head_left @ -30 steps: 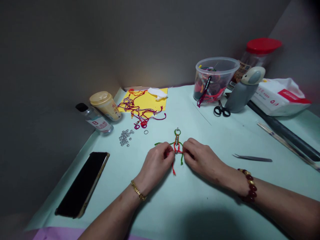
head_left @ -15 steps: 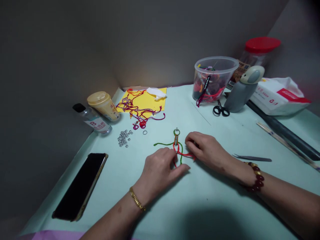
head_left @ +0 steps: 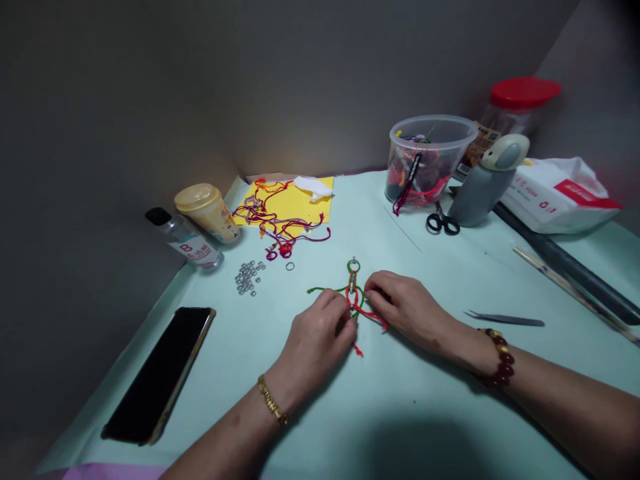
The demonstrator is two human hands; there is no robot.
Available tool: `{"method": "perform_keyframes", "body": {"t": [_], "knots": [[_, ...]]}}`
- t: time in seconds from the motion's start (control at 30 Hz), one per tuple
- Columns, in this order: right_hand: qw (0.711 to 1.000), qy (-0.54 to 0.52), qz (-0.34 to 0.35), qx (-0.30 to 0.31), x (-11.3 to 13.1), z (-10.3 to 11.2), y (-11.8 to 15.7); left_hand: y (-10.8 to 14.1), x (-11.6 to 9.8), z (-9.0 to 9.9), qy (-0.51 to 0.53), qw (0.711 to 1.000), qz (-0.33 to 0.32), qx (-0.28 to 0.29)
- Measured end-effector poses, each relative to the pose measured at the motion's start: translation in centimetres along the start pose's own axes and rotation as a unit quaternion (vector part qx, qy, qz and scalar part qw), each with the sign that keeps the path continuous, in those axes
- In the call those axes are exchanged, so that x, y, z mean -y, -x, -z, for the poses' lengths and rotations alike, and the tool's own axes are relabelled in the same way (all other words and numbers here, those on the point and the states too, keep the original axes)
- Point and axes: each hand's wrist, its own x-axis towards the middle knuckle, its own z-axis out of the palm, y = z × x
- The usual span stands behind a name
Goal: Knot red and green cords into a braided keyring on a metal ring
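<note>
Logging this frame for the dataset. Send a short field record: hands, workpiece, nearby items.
left hand: fingertips at the knotted red-and-green cord figure
right hand: fingertips beside the red cord strand
workpiece top: small metal ring
nearby: loose metal rings, tweezers, scissors
surface: pale green paper
</note>
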Motion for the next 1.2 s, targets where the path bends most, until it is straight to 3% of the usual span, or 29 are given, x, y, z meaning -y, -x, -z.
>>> {"method": "perform_keyframes", "body": {"t": [0.13,0.27,0.63,0.87,1.2], "knots": [[0.999,-0.031,-0.037,0.010,0.4,-0.1,-1.1,-0.8,0.5,-0.4,0.084,0.996,0.014,-0.027],[0.997,-0.019,-0.067,0.032,0.5,-0.5,-2.1,-1.3,0.8,-0.8,0.125,0.991,0.054,-0.015],[0.994,0.016,-0.102,0.032,1.0,-0.6,-2.7,-2.0,1.2,0.0,0.100,0.993,0.055,0.012],[0.992,0.038,-0.115,0.039,1.3,-0.7,-2.7,-2.5,1.6,0.5,0.126,0.989,0.049,0.064],[0.993,-0.006,-0.108,0.040,0.6,-0.6,-2.6,-3.8,2.6,1.1,0.170,0.979,0.059,0.092]]}}
